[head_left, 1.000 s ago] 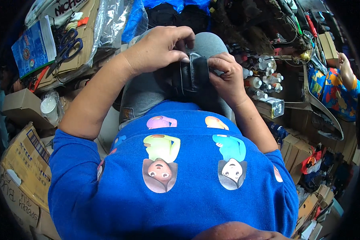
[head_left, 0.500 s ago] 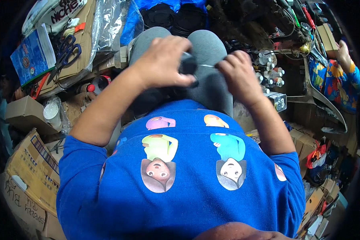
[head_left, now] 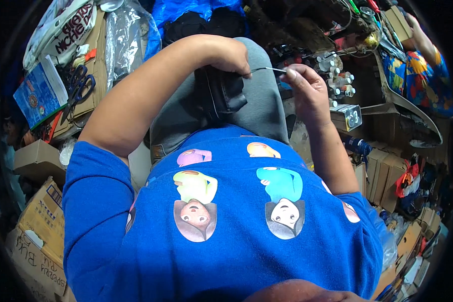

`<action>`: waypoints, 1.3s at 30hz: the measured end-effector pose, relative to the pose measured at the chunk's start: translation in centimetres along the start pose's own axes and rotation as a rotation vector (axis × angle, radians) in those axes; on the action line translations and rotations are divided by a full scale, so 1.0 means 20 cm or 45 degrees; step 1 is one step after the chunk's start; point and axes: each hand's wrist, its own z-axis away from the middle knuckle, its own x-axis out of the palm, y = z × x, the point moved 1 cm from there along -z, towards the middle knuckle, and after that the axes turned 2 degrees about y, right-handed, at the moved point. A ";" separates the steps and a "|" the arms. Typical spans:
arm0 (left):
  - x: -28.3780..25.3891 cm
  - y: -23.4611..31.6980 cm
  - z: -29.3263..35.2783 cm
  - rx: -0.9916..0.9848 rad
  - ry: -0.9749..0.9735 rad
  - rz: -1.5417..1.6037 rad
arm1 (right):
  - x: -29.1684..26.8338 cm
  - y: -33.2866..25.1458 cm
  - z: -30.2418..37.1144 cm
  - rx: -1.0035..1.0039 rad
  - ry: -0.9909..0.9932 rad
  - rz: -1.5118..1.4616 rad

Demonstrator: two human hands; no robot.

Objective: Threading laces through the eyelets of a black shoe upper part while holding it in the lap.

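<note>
A black leather item [head_left: 226, 95], shaped like a shoe, lies across my lap on the grey trousers [head_left: 261, 100]. My left hand [head_left: 231, 56] bends over its far end, fingers curled down and closed on it; most fingertips are hidden. My right hand [head_left: 307, 90], to the right of my knee, pinches a thin silver needle [head_left: 276, 69] between thumb and forefinger. A fine dark thread [head_left: 259, 69] runs from the needle toward the left fingertips. Whether those fingers also grip the thread is hard to see.
Scissors [head_left: 79, 85] and a blue book [head_left: 40, 93] lie on cardboard at the left. Several small bottles [head_left: 345, 83] stand right of my knees. Another person's arm [head_left: 423, 38] shows at the far right. Cardboard boxes [head_left: 38, 161] crowd the left side.
My left hand has shifted right and turned over the black item, which now rests more plainly in view. The right hand has turned palm inward, showing the needle; the head view has shifted slightly.
</note>
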 end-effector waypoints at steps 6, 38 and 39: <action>-0.05 -0.06 0.08 0.232 0.588 0.592 | 0.16 -0.04 -0.05 0.196 0.092 -0.833; 0.19 0.02 0.01 0.041 0.479 0.400 | -0.26 0.10 -0.35 0.283 0.090 -0.310; 0.19 0.01 0.01 0.043 0.495 0.472 | -0.36 0.13 -0.35 0.284 0.131 -0.260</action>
